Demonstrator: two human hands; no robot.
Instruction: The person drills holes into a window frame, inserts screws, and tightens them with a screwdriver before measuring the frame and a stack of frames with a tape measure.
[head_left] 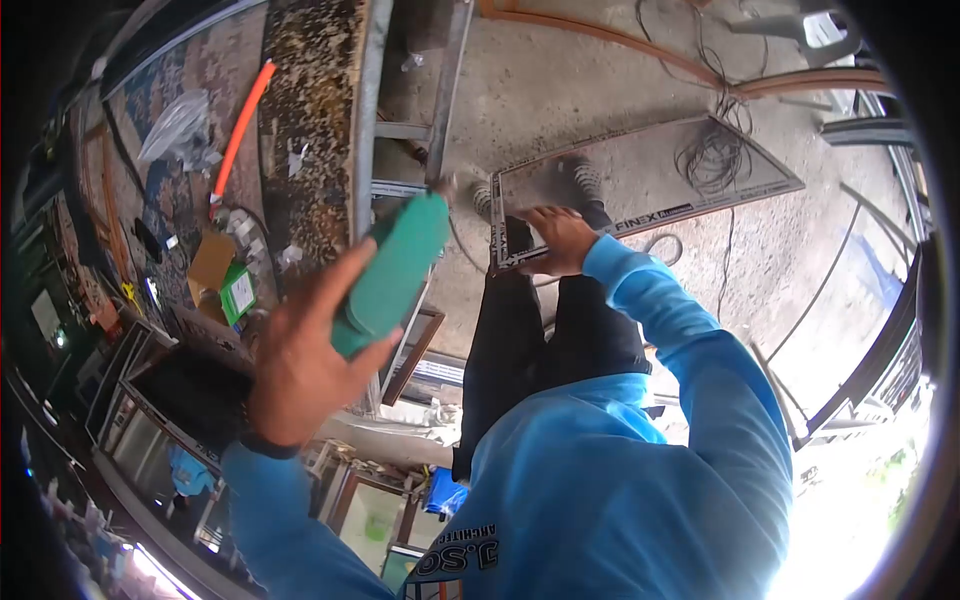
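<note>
My left hand (300, 365) is raised at the left and grips a green, rounded tool (395, 270) that points up toward a metal table leg (445, 90). My right hand (558, 240) reaches down past my dark trousers and holds the near corner of a flat framed panel (640, 175). The panel has a dark border printed with "FINEX" and lies on the concrete floor by my feet. Both arms are in blue sleeves.
A speckled worktop (305, 120) with an orange hose (240, 125), a plastic bag and small boxes runs along the left. Coiled wires (712, 150) lie on and beside the panel. Metal frames and profiles (870, 370) lean at the right, and more framed pieces stand at the lower left.
</note>
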